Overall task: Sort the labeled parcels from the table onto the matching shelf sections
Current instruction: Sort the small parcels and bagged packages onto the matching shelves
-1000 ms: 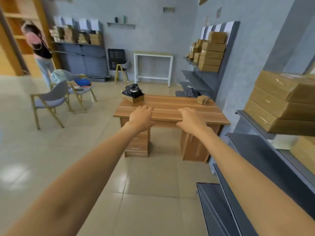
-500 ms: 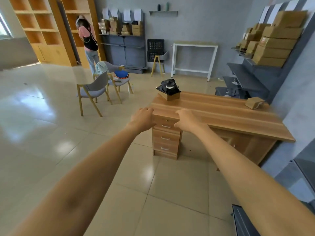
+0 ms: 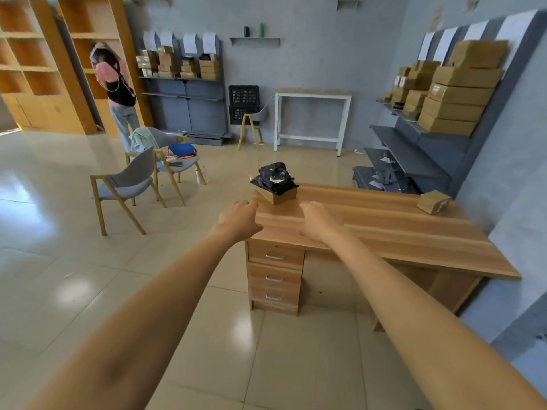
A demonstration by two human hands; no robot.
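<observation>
**Both hands out, empty, closing on the desk's last parcels**

I've got both arms stretched fwd toward the wooden desk [image 3: 384, 232], nothing held. Left hand [image 3: 239, 218]: fingers loosely curled, slightly apart, gripping nothing, tips near the desk's left corner. Just beyond and to the right of those fingertips sits a cardboard box [image 3: 278, 195] w/ a black plastic-wrapped parcel [image 3: 275, 176] lying on top; a pale label shows on the wrap, text too small to read. Right hand [image 3: 318, 220]: fingers relaxed, a little apart, also empty, hovering over the desktop w/ the box just ahead and left of its fingertips. Well off to the right of that hand, near the desk's far edge, lies a small brown parcel [image 3: 433, 202], tilted.

My read: the step is the approach and pickup of the stacked pair between my hands. To do it well I'd bring fingers down either side of the box, low on its walls, so the loose black parcel rides on top instead of sliding off, or pinch the black one alone first. Read the label before turning. Candidate sections: grey rack on the back wall [image 3: 183, 84] w/ paper tags above, or the grey rack at right [image 3: 414, 143] stacked w/ boxes. Can't tell which matches yet.
</observation>
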